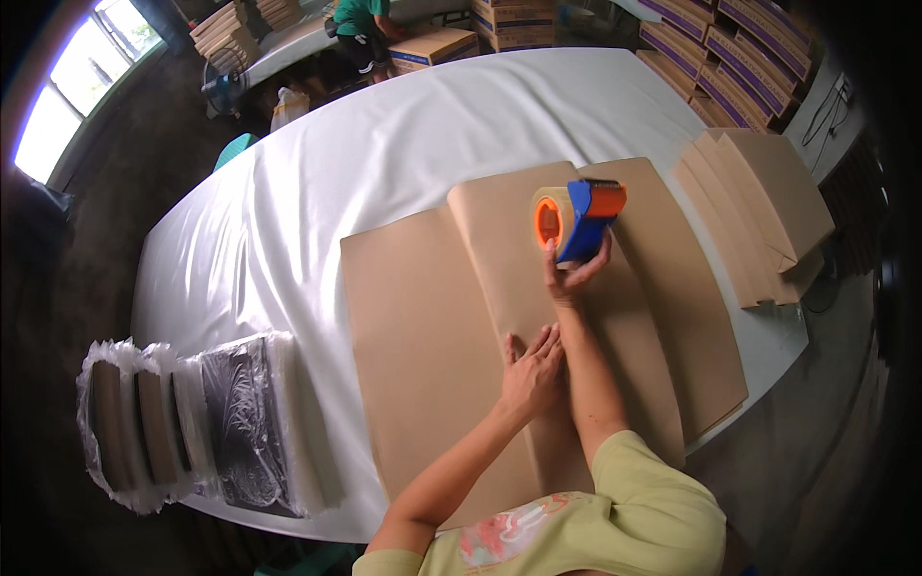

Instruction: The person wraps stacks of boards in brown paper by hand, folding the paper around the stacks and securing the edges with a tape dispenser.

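Note:
A large brown kraft-paper sheet [418,326] lies on the white-covered table, with a raised fold running down its middle and a panel overlapping at its right. My left hand [533,374] rests flat on the fold, fingers stretched out, beside my right forearm. Farther out, my right hand [579,276] grips a blue and orange tape dispenser [588,226] from below. A roll of tape [551,219] on an orange core sits in the dispenser, above the far part of the sheet. Whether any tape touches the paper I cannot tell.
Plastic-wrapped flat dark goods [245,422] stand at the near left. Folded brown cartons [754,206] are stacked at the right edge. Behind the white table cover [317,154], a person in green [360,21] bends by a box [432,45]; more boxes [730,58] are piled back right.

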A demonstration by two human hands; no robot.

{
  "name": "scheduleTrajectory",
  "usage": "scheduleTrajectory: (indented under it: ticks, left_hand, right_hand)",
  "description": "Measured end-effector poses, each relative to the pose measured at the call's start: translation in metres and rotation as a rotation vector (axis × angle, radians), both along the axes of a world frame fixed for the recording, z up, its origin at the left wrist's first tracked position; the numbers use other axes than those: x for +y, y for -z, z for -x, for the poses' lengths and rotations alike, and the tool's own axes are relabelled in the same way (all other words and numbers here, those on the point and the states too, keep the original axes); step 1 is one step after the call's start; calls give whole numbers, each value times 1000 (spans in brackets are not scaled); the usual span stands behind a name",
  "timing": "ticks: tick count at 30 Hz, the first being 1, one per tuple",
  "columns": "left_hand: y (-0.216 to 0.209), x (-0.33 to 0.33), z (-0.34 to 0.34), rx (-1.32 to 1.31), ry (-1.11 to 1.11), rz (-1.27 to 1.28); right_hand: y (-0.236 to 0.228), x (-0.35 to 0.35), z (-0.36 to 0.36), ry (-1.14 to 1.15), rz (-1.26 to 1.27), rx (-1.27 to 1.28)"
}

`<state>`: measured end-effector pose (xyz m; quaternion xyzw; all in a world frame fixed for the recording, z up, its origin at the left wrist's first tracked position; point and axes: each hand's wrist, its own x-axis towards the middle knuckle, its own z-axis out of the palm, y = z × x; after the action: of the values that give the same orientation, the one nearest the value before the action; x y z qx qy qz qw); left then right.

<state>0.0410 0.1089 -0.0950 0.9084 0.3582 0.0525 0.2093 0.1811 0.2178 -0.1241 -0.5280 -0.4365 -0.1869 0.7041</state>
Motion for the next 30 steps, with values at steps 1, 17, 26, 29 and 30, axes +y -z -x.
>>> scheduleTrajectory:
  ticks: [1,17,26,29,30]
  left_hand:
    - [-2,3,1,30,41,80]
    - [-185,169,-36,-512,-171,401]
    - [-219,226,-68,-732,-221,-541]
    - [-218,246,-63,-535,-180,-694]
    - [-201,251,-68,-463,-178,-750]
  right_hand:
    - [5,-2,3,-25,-15,12]
    - [-6,0,2,-149,-52,-258]
    - [-41,-6,0,-63,230,-231]
    - [-86,-12,11,-162,485,-50]
    - [-105,-17,8,-179,545,-62]
